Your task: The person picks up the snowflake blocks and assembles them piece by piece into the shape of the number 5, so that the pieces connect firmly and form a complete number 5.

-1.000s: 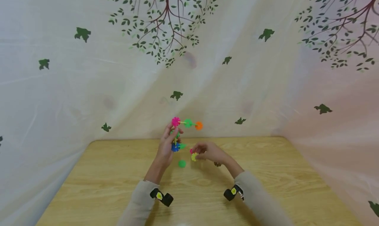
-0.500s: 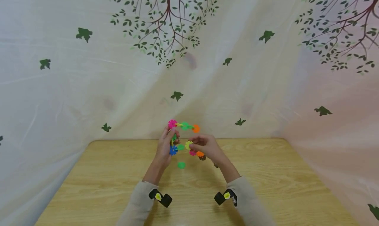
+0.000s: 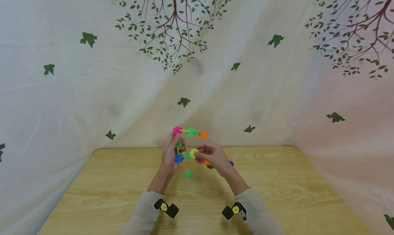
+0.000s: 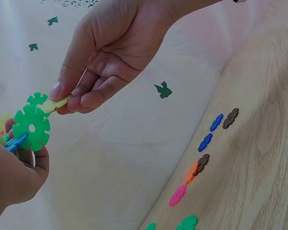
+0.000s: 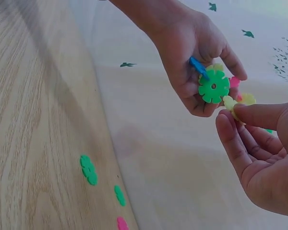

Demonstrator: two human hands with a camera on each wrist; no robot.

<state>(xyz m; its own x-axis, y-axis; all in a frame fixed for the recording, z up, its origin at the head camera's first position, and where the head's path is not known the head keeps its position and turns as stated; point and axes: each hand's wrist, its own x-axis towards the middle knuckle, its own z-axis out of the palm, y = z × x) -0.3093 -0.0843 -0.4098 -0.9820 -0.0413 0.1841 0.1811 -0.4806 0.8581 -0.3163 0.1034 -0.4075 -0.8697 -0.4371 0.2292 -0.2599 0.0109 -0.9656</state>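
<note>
A chain of notched plastic discs, slotted edge to edge, is held up by my left hand (image 3: pixel 170 154). Pink (image 3: pixel 177 130) and orange (image 3: pixel 203 134) discs lie along its upper part, with a blue disc (image 3: pixel 179 158) lower down. From the blue one juts a green disc (image 5: pixel 213 87), facing the right wrist camera. My right hand (image 3: pixel 215 158) pinches a yellow disc (image 4: pixel 56 103) between thumb and fingers. That yellow disc meets the green disc's edge; whether their slots interlock I cannot tell. The left fingers partly cover the chain.
Loose discs lie in a row on the wooden table (image 3: pixel 123 190): green (image 3: pixel 188 174), pink (image 4: pixel 177 195), orange (image 4: pixel 191 173), brown (image 4: pixel 231 118) and blue (image 4: pixel 216 122) among them. A printed cloth (image 3: pixel 138 91) hangs behind the table's far edge.
My right hand has moved left with the yellow disc, up to the green disc on the chain. The left hand and chain have shifted slightly left and down.
</note>
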